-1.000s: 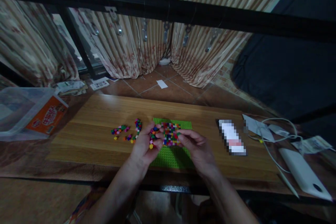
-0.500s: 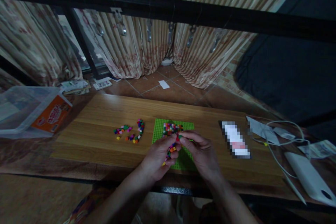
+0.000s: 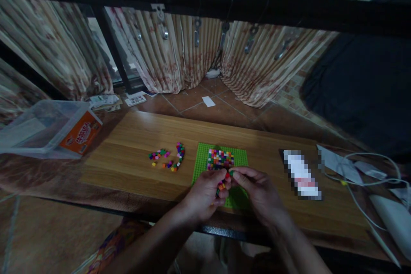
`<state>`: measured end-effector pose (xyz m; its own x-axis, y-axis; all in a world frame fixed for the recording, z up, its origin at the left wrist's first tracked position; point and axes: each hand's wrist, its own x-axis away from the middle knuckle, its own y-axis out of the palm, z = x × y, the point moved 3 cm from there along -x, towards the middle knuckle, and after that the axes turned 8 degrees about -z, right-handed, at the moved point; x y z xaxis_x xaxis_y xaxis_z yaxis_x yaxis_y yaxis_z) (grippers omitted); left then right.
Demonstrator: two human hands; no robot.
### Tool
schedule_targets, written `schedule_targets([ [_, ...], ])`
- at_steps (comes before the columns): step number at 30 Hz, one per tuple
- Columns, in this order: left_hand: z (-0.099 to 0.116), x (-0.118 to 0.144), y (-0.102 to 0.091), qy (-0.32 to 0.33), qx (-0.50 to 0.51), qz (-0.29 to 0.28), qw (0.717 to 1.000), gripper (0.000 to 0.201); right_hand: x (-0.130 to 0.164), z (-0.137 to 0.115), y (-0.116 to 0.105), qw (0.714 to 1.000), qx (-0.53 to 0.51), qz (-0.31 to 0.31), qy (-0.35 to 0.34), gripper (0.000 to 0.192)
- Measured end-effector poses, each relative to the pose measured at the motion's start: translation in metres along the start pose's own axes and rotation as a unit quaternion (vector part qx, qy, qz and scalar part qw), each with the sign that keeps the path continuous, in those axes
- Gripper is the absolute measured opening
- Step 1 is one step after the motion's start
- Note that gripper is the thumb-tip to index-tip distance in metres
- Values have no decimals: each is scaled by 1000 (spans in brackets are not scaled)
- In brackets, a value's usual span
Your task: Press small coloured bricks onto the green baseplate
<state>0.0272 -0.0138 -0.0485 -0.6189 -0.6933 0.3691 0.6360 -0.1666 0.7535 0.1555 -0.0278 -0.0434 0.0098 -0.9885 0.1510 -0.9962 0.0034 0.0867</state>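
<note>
A green baseplate (image 3: 203, 160) lies on the wooden board (image 3: 128, 145), with a patch of small multicoloured bricks (image 3: 220, 159) pressed onto its far half. My left hand (image 3: 204, 195) is cupped over the plate's near edge and holds several small coloured bricks (image 3: 221, 186). My right hand (image 3: 260, 190) meets it, its fingertips pinching a small red brick (image 3: 227, 175). Loose coloured bricks (image 3: 170, 158) are scattered on the board to the left of the plate.
A clear plastic bin (image 3: 41, 126) with an orange pack stands at the far left. A pixelated flat object (image 3: 302, 173) lies right of the plate. White cables (image 3: 362, 171) and a white device (image 3: 390, 218) sit at the right edge. Curtains and a black rail stand behind.
Both hands have drawn back from the brick patch toward the plate's near edge and come together. The view has shifted, so everything sits a little further right.
</note>
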Motion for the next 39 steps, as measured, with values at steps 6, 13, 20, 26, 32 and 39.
schedule_targets([
  [6, 30, 6, -11, 26, 38, 33, 998, 19, -6, -7, -36, 988, 87, 128, -20, 18],
  [13, 58, 11, -27, 73, 57, 84, 992, 16, -12, 6, -38, 984, 164, 72, -14, 15],
  [20, 57, 10, -29, 66, 65, 72, 993, 17, -19, 18, -22, 976, 205, 43, -50, 14],
  [26, 59, 12, -29, 61, 63, 60, 994, 20, -27, 16, -14, 946, 296, 80, -109, 8],
  [32, 56, 12, -32, 53, 68, 56, 995, 17, -33, 21, -10, 956, 268, 76, -95, 7],
  [39, 50, 11, -31, 32, 55, 49, 997, 20, -40, 30, -8, 990, 124, 58, -38, 14],
])
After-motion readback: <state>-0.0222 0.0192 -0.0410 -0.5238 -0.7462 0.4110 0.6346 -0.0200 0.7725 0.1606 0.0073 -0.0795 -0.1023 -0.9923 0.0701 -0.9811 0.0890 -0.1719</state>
